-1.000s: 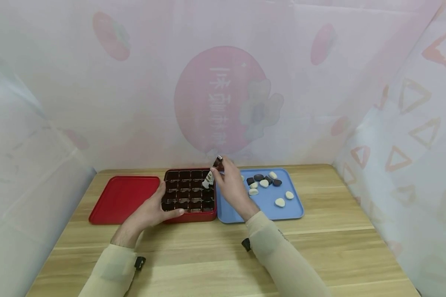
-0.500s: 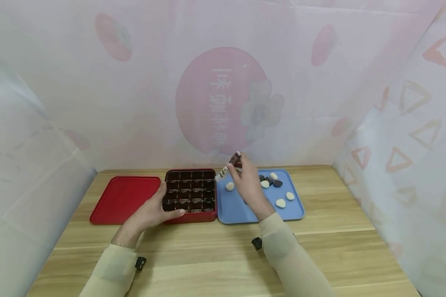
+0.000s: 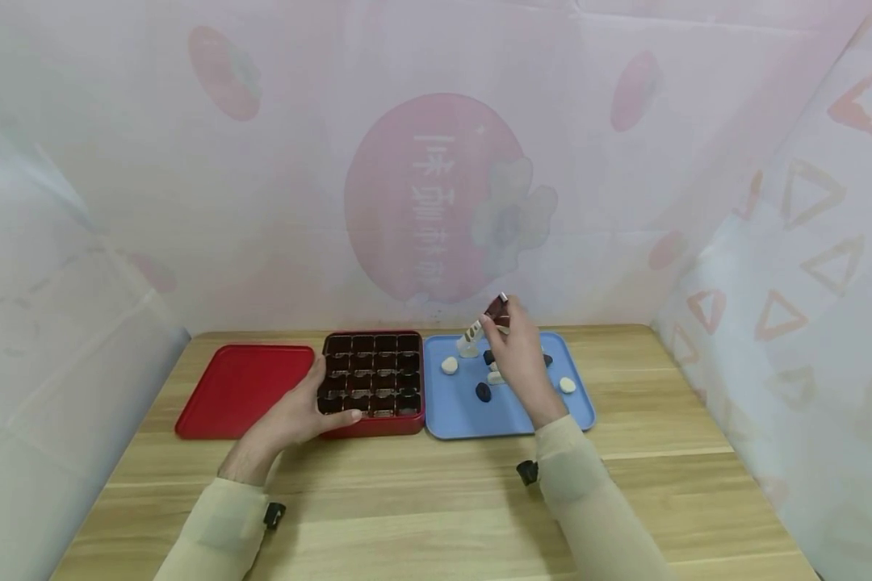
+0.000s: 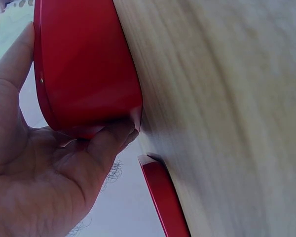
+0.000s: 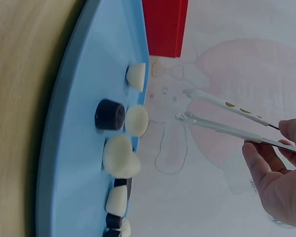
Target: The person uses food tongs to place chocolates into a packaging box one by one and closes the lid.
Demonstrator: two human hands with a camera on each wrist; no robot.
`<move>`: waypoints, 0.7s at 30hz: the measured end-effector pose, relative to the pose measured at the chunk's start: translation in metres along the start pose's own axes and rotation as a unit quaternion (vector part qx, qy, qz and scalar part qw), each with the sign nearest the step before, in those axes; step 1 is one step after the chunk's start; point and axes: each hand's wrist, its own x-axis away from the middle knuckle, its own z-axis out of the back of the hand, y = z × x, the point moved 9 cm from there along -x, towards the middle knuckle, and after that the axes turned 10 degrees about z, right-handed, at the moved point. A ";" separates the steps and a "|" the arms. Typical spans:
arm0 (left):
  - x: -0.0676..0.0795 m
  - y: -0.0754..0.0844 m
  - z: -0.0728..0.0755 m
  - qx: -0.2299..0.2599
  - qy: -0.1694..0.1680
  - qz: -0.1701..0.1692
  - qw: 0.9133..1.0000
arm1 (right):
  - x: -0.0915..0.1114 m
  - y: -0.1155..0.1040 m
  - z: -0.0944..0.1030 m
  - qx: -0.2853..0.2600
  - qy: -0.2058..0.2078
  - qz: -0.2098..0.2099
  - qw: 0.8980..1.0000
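Red box gripped at one corner by left hand, tongs pinched in right hand, above blue tray

Writing in one place only: printed pale characters, Chinese in look, on the pink circle of the backdrop. Head view: beyond and above both hands, sideways between left hand and right hand, nearer the right. Set in one vertical column, left of the circle's flower. Upper characters crisper, lower ones fainter and blurred. Wording: cannot be read with certainty. Small white sparkle sign up and right of the column's top, also on the circle. Right wrist view: part of the circle behind the right hand, its lettering not legible.
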 end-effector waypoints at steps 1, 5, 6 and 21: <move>0.000 0.000 0.000 0.000 0.000 0.000 1.000 | 0.000 0.003 0.002 0.001 0.000 -0.002 1.000; 0.001 0.001 0.000 0.003 0.000 -0.001 1.000 | 0.000 0.013 0.007 0.007 -0.003 -0.007 1.000; 0.001 0.001 0.000 0.004 0.000 -0.001 1.000 | -0.001 0.015 0.007 0.011 -0.004 -0.006 1.000; -0.001 -0.001 -0.001 0.005 0.001 0.002 1.000 | -0.001 0.032 0.011 0.075 -0.021 -0.007 0.997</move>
